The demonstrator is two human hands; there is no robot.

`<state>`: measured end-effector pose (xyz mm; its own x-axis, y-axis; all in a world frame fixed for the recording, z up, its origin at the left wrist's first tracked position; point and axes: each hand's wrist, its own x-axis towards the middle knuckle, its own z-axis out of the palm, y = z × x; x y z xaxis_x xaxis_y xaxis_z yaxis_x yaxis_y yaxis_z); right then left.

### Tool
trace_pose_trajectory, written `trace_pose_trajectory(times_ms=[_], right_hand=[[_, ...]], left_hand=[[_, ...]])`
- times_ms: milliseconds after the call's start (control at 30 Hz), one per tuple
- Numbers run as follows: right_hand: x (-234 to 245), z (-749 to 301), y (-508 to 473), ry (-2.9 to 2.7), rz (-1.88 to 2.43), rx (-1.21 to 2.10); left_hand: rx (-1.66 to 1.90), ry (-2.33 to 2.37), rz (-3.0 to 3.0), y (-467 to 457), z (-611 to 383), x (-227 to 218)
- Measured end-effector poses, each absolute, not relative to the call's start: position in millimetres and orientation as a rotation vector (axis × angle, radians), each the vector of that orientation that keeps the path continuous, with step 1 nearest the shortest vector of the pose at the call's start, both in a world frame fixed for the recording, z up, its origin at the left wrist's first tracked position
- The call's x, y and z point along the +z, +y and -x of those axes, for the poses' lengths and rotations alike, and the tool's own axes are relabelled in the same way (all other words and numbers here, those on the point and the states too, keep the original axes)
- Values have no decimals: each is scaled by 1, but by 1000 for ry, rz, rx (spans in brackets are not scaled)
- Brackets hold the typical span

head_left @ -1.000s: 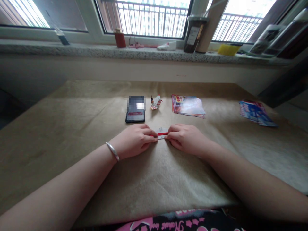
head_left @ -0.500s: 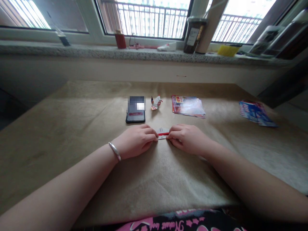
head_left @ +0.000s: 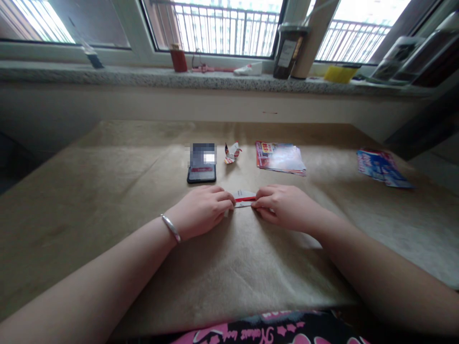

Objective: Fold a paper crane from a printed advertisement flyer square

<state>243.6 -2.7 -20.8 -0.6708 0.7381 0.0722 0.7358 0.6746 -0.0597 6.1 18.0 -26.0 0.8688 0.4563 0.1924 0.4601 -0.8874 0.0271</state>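
The left hand (head_left: 205,210) and right hand (head_left: 287,207) pinch opposite ends of a small folded white paper with a red stripe (head_left: 244,198) on the brown-covered table (head_left: 229,282). Beyond it lie a flat, black-edged rectangular phone (head_left: 201,177) and a folded red-and-white paper figure (head_left: 232,155).

Bright windows (head_left: 215,28) w/ railing (head_left: 245,31) beyond – speckled sill (head_left: 143,79), tan tbl (head_left: 107,191)
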Motion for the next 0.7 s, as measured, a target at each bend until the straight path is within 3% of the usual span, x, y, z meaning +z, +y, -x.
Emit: trace_pose_trajectory(times_ms=[700], right_hand=[[-20,-247,2,-2757,1248,91]], left_hand=[[-296,-705,2941,16,-8,-28]])
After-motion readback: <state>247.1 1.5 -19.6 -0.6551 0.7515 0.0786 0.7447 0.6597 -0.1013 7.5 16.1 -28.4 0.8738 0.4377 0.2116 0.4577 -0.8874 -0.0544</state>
